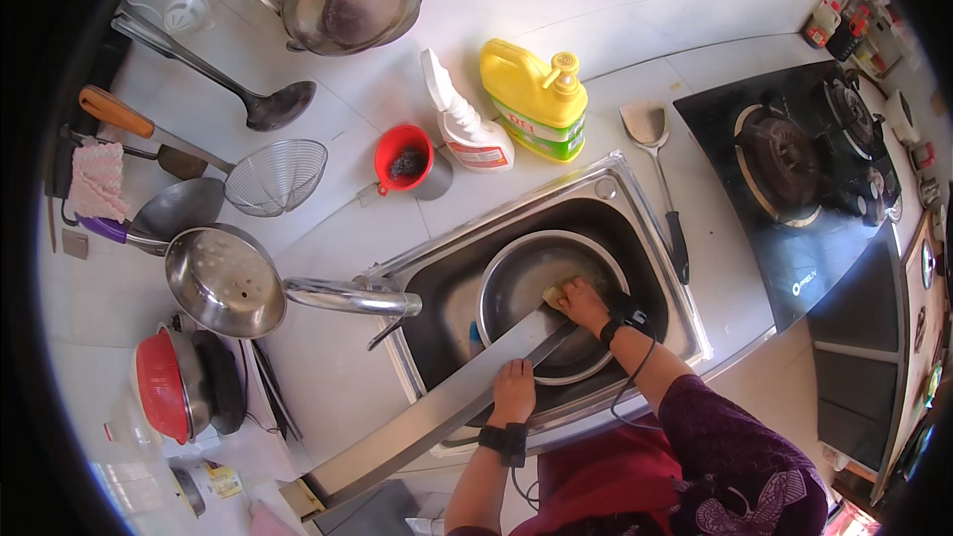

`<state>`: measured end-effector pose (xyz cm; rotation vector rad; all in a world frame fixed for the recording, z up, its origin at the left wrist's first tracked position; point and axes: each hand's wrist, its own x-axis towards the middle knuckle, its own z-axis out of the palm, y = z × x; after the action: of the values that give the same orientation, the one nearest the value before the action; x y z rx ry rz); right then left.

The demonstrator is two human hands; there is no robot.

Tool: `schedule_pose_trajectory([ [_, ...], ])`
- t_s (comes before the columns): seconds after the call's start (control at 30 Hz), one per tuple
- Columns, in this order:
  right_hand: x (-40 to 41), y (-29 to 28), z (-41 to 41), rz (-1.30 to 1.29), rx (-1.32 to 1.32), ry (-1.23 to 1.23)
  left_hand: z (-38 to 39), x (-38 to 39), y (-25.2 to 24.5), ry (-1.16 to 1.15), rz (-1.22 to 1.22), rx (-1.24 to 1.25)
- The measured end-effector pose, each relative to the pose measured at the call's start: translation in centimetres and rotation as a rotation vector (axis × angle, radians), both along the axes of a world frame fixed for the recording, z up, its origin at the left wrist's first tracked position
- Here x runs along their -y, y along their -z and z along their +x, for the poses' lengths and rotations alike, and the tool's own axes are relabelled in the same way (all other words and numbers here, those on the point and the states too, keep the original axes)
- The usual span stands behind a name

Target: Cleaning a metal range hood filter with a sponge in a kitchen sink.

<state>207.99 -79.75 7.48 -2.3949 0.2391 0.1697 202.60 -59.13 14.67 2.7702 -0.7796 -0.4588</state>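
Note:
A long metal channel-shaped panel (pixel 424 406) slants across the sink, one end inside a round metal basin (pixel 514 260) that stands in the stainless steel sink (pixel 439 268). My right hand (pixel 584 305) presses a yellowish sponge (pixel 554 298) at the panel's upper end, over the basin. Nearer to me, my left hand (pixel 514 391) grips the panel's edge at the front of the sink. A small blue object (pixel 475 336) lies beside the basin. Both wrists wear black bands with cables.
A chrome faucet (pixel 357 298) reaches over the sink's left side. Behind stand a white spray bottle (pixel 476 138), a yellow detergent jug (pixel 532 97) and a red funnel (pixel 403 156). Right of the sink lies a spatula (pixel 663 179), then a black gas stove (pixel 789 201). Ladles and strainers hang at left.

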Motion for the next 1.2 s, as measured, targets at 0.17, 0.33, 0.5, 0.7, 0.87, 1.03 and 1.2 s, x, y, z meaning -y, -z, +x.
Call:
schedule_pose_trajectory([
  [0.17, 1.1, 0.5, -3.4, -0.101, -0.080, -0.129, 0.6, 1.1, 1.8, 0.115, -0.115, 0.173],
  [0.33, 0.5, 1.8, -2.5, -0.188, 0.004, -0.175, 0.9, 1.0, 2.5, 0.107, -0.114, 0.100],
  [0.5, 1.8, 2.0, 0.9, -0.238, -0.041, 0.020, 1.1, 1.9, 2.8, 0.132, -0.116, 0.127],
  [0.7, -0.2, -0.1, -3.0, -0.298, -0.137, -0.268, 0.9, 0.9, 2.6, 0.125, -0.061, 0.060],
  [0.87, 1.9, 0.8, 1.3, -0.217, -0.202, -0.014, 1.4, 2.2, 2.4, 0.147, -0.110, 0.033],
  [1.03, -1.1, 0.8, -2.1, -0.290, -0.145, -0.144, 1.1, 0.5, 3.3, 0.154, -0.050, 0.054],
  [1.2, 1.1, 1.0, -0.7, -0.222, -0.202, -0.093, 1.5, 1.6, 2.5, 0.139, -0.006, -0.037],
])
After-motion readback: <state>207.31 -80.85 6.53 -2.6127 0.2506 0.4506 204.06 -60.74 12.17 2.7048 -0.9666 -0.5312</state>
